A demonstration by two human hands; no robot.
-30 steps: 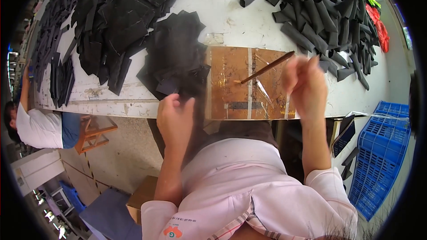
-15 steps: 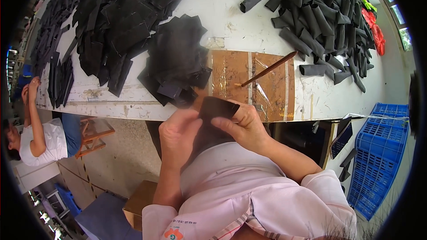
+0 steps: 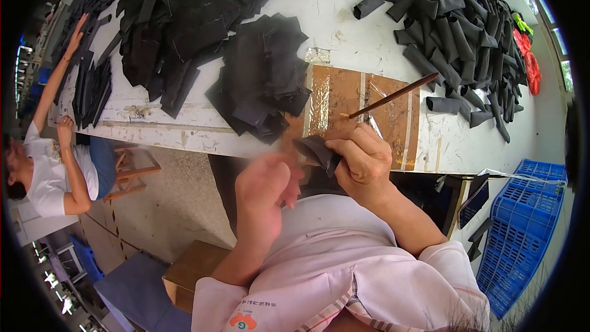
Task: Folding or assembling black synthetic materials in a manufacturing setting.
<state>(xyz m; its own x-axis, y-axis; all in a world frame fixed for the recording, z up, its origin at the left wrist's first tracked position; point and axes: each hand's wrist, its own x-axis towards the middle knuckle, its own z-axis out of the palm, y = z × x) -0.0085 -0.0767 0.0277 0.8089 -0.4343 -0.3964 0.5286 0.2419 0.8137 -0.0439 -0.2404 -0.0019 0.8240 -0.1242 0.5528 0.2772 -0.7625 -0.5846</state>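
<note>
My right hand (image 3: 364,158) pinches a small black fabric piece (image 3: 314,149) in front of my body, at the table's near edge. The piece is bent into a curve, with its free end toward my left hand (image 3: 265,187). That hand is smeared by motion, just left of the piece; whether its fingers touch it cannot be made out. Past my hands a brown board (image 3: 384,124) with strips of clear tape lies on the table. A slim brush (image 3: 396,94) with a dark reddish handle rests slantwise on it. Left of the board is a stack of flat black pieces (image 3: 261,67).
A larger heap of flat black pieces (image 3: 172,21) covers the table's far left. Rolled black tubes (image 3: 458,37) pile up at the right, beside a red plastic bag (image 3: 527,61). Blue crates (image 3: 522,227) stand right of me. A co-worker (image 3: 55,172) sits at the left.
My left hand has come off the piece, moving down and blurring. The flat piece is now curved in my right hand. The co-worker's arm has stretched out over the table.
</note>
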